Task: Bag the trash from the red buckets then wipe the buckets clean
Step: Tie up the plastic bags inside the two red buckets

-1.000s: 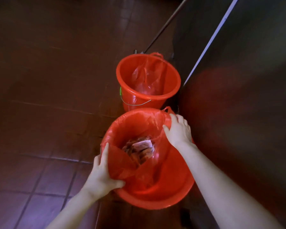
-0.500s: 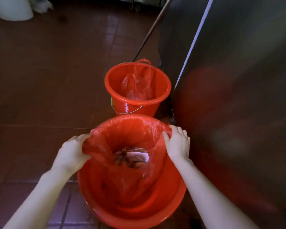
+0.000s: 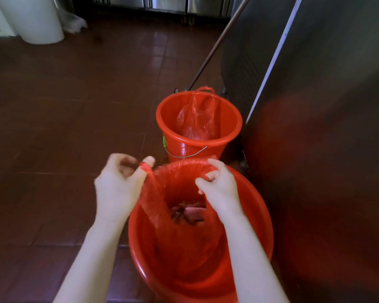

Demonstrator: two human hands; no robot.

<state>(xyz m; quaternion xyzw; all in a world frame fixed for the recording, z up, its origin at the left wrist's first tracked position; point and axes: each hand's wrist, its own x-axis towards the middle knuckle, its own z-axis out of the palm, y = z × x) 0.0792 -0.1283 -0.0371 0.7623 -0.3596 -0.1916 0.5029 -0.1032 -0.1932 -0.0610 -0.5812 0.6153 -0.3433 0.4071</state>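
Observation:
A wide red bucket (image 3: 258, 217) stands on the floor right below me, lined with a thin red plastic bag (image 3: 179, 243). Crumpled trash (image 3: 187, 213) lies at the bottom of the bag. My left hand (image 3: 118, 189) pinches the bag's left handle, pulled up and out past the bucket rim. My right hand (image 3: 220, 185) grips the bag's rim on the right side. Behind it stands a second, taller red bucket (image 3: 175, 127) with a wire handle; a red bag (image 3: 196, 119) hangs loosely inside it.
A dark metal cabinet (image 3: 315, 106) rises close on the right of both buckets. A long pole (image 3: 217, 44) leans against it behind the far bucket. A white cylindrical bin (image 3: 35, 20) stands at the far left on the brown tiled floor (image 3: 64, 127).
My left hand moved from the near bucket's front rim to the bag's left handle and pulled it up. My right hand curled round the bag's right rim. The view tilted up.

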